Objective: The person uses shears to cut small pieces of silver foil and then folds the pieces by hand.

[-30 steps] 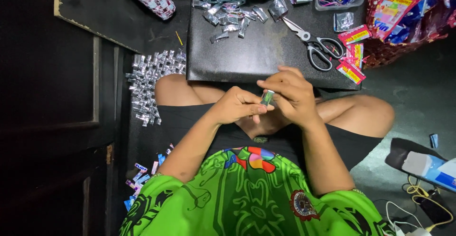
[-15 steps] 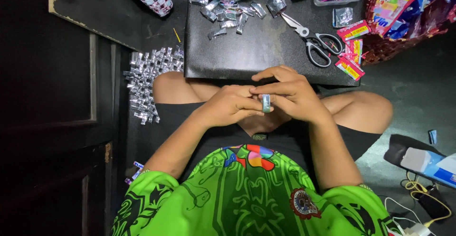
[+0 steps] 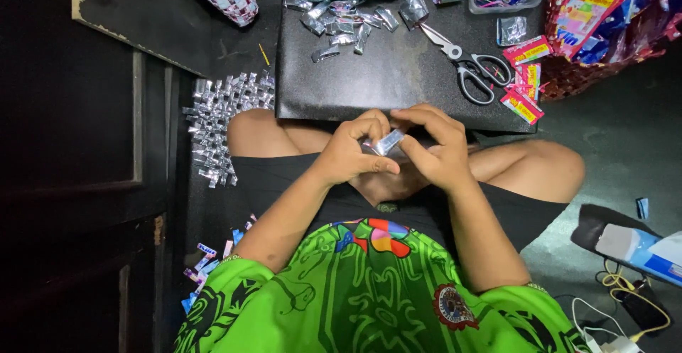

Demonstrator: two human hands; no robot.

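Seen from above, a seated person's left hand (image 3: 352,155) and right hand (image 3: 433,147), both closed in a fingertip pinch, share a small folded silver foil strip (image 3: 387,142) over the lap; firm, even pressure probably keeps its creases crisp.

Both hands, left (image 3: 353,153) and right (image 3: 435,147), pinch a small folded silver foil strip (image 3: 388,142). Black-handled scissors (image 3: 474,69) lie on the black desk (image 3: 383,76).

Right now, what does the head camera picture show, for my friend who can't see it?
A seated person's left hand and right hand pinch a small folded silver foil strip together over their lap. Ahead, a black board holds black-handled scissors, more silver folded pieces and red wrappers.
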